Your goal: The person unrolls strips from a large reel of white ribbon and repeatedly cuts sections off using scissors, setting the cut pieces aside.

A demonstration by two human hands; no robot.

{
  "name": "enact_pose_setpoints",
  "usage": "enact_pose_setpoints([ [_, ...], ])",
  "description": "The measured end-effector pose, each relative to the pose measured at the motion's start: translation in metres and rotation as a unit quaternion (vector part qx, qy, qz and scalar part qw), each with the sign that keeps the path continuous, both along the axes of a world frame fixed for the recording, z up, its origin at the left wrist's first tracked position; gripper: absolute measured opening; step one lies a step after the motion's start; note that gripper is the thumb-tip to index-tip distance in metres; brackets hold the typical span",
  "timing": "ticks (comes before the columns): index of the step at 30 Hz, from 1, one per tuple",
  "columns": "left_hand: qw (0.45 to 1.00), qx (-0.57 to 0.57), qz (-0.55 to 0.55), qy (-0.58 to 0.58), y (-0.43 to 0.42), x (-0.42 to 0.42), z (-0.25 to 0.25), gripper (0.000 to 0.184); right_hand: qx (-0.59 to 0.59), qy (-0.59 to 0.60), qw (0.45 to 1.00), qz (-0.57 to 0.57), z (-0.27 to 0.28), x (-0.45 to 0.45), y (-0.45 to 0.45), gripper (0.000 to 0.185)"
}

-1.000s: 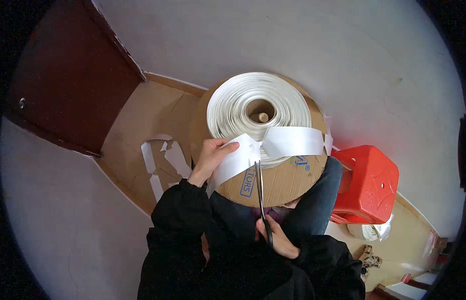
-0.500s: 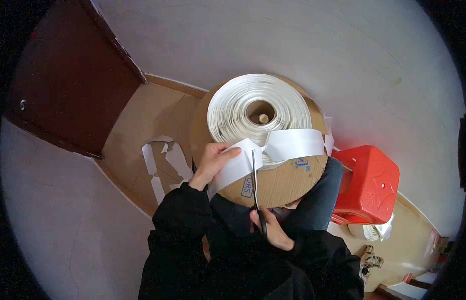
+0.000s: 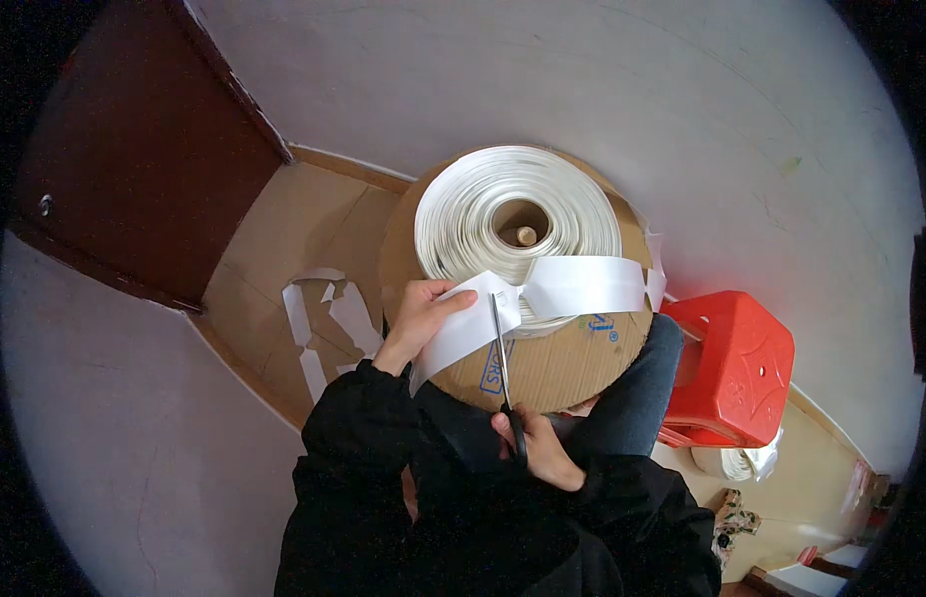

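Observation:
My left hand (image 3: 420, 316) pinches a wide white strip (image 3: 465, 329) between thumb and fingers. My right hand (image 3: 540, 448) grips the black handles of a pair of scissors (image 3: 504, 366), whose blades point up and lie over the strip's right part. A narrow white neck joins this strip to a wider white piece (image 3: 585, 286) on the right. Behind them sits a large coiled white roll (image 3: 453, 204) with a cardboard core, on a round cardboard disc (image 3: 557, 370) printed in blue.
A red plastic stool (image 3: 743, 373) stands at the right, with another white roll (image 3: 720, 463) below it. White scraps (image 3: 356, 320) lie on the tiled floor at the left. A dark door (image 3: 135, 149) is at the upper left, and the wall rises behind the disc.
The scissors have shifted slightly left, their tips now further over the strip held by my left hand. My left hand has barely moved.

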State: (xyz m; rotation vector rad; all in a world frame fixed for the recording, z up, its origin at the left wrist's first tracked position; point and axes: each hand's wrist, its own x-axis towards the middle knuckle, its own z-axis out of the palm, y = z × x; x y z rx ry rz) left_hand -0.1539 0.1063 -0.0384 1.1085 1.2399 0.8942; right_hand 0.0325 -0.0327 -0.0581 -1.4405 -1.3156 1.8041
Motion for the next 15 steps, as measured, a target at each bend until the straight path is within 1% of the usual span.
enact_pose_setpoints([
  [4, 1.000, -0.009, 0.003, -0.002, -0.001, 0.000, 0.003, 0.018, -0.017, 0.004, 1.000, 0.008, 0.006, 0.001, 0.004, 0.045],
  [9, 0.999, -0.013, -0.029, 0.034, -0.003, -0.002, 0.003, 0.018, 0.013, 0.029, 0.999, 0.004, 0.010, -0.005, 0.012, 0.046],
  [15, 1.000, 0.002, -0.009, 0.012, -0.004, -0.001, -0.001, 0.019, 0.021, -0.002, 1.000, -0.016, 0.011, -0.009, 0.013, 0.048],
])
